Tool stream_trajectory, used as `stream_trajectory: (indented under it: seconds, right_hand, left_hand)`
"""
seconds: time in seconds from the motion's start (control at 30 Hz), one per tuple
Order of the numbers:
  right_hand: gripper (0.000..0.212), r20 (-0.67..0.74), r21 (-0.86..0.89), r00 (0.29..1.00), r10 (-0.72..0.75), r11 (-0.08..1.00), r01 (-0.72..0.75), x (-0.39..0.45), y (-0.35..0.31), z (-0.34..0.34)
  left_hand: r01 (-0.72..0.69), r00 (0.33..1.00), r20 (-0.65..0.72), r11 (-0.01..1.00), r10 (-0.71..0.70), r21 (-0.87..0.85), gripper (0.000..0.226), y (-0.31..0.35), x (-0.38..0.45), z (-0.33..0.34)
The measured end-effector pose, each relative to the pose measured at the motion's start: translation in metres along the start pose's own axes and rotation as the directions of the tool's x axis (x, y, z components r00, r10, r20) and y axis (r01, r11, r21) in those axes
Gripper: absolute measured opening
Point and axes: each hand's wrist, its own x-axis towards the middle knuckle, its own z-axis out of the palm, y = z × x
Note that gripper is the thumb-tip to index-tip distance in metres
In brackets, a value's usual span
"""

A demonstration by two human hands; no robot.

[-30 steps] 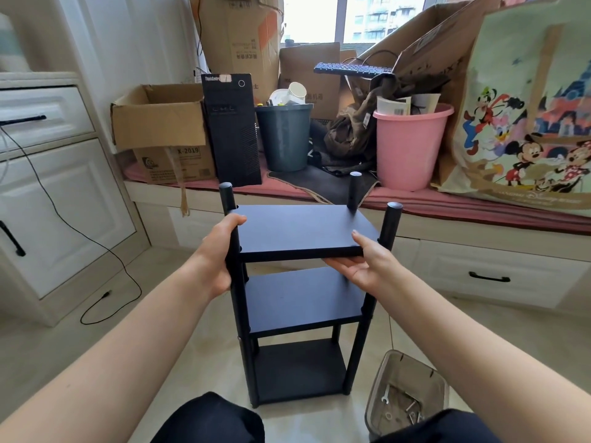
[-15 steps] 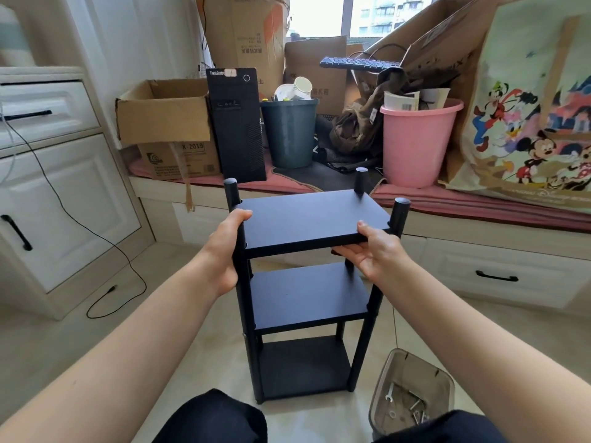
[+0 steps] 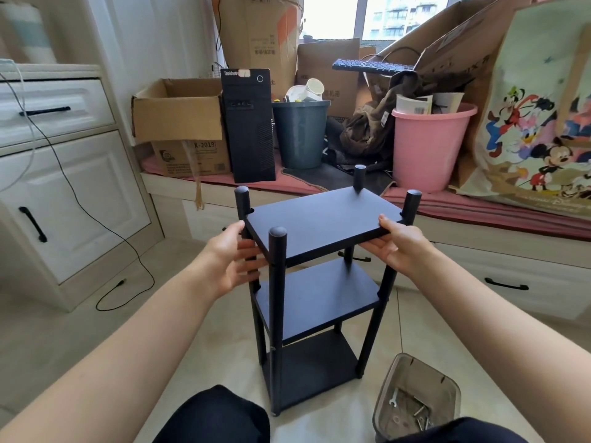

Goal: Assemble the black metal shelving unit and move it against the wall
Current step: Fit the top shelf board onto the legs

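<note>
Fingers (image 3: pixel 248 262) of the left hand (image 3: pixel 228 262) have relaxed off the shelving unit (image 3: pixel 315 282); right hand (image 3: pixel 395 246) grips its top shelf, now turned cornerwise on the floor (image 3: pixel 96 340), seemingly assembled

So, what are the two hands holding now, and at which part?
Both hold the black shelving unit by its top shelf. The right hand grips the shelf's near right edge, thumb on top. The left hand rests with straight fingers against its left end.
</note>
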Motion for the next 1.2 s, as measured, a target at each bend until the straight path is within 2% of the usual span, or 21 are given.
stream_trajectory:
  seconds: [0.07,0.1,0.17,0.23,0.3,0.37,0.57,0.67,0.77,0.83,0.87,0.93,1.03,1.13,1.2]
  right_hand:
    - [0.016,0.029,-0.004,1.0,0.01,1.0,-0.01,0.001,-0.002,-0.003]
    - [0.016,0.041,-0.007,0.999,0.014,1.0,-0.013,0.002,-0.003,-0.005]
    - [0.016,0.061,-0.014,0.998,0.019,1.0,-0.018,0.003,-0.004,-0.007]
    - [0.016,0.087,-0.028,0.996,0.024,0.999,-0.022,0.004,-0.005,-0.008]
    - [0.017,0.111,-0.042,0.993,0.036,0.999,-0.031,0.004,-0.007,-0.008]
    - [0.018,0.121,-0.047,0.991,0.05,0.998,-0.045,0.007,-0.008,-0.009]
    - [0.019,0.118,-0.043,0.992,0.038,0.999,-0.033,0.02,-0.005,-0.002]
    - [0.016,0.058,-0.024,0.998,0.012,1.0,-0.01,0.026,-0.002,0.009]
    - [0.014,-0.015,-0.024,1.0,-0.012,1.0,0.012,0.032,0.003,0.022]
    - [0.014,-0.049,-0.012,0.998,-0.025,1.0,0.024,0.036,0.005,0.029]
    - [0.014,-0.062,0.002,0.998,-0.03,1.0,0.03,0.036,0.006,0.032]
    - [0.016,-0.069,0.021,0.998,-0.016,1.0,0.017,0.034,0.008,0.036]
    - [0.02,0.012,-0.007,0.998,0.061,0.998,-0.061,0.016,0.014,0.038]
    - [0.022,0.182,-0.073,0.973,0.14,0.989,-0.128,-0.007,0.029,0.042]
    - [0.019,0.24,-0.058,0.957,0.162,0.987,-0.152,-0.015,0.034,0.043]
  left_hand:
    - [-0.095,0.982,-0.161,0.994,0.102,0.05,0.041,0.009,0.013,-0.008]
    - [-0.135,0.97,-0.192,0.988,0.148,0.078,0.041,0.014,0.02,-0.012]
    - [-0.208,0.962,-0.144,0.966,0.231,0.155,0.05,0.02,0.031,-0.017]
    - [-0.259,0.961,-0.028,0.934,0.274,0.246,0.055,0.023,0.041,-0.016]
    - [-0.287,0.958,0.07,0.909,0.279,0.303,0.046,0.023,0.048,-0.008]
    - [-0.32,0.948,0.109,0.897,0.3,0.306,0.037,0.02,0.055,0.0]
    - [-0.353,0.93,-0.01,0.898,0.368,0.262,0.028,0.006,0.066,0.007]
    - [-0.365,0.917,-0.064,0.894,0.393,0.261,0.031,-0.003,0.063,0.004]
    - [-0.366,0.903,-0.197,0.924,0.382,0.113,0.031,-0.016,0.053,0.004]
    - [-0.287,0.923,-0.278,0.957,0.265,-0.042,0.039,-0.023,0.042,0.009]
    - [-0.241,0.938,-0.279,0.966,0.205,-0.1,0.036,-0.026,0.036,0.011]
    - [-0.141,0.977,-0.181,0.975,0.109,-0.171,0.024,-0.029,0.025,0.018]
    - [-0.07,0.997,0.014,0.977,0.075,-0.203,0.023,-0.035,0.011,0.035]
    - [-0.14,0.99,-0.03,0.958,0.137,-0.251,0.023,-0.04,0.008,0.051]
    - [-0.174,0.984,-0.085,0.941,0.156,-0.291,0.019,-0.043,0.008,0.058]
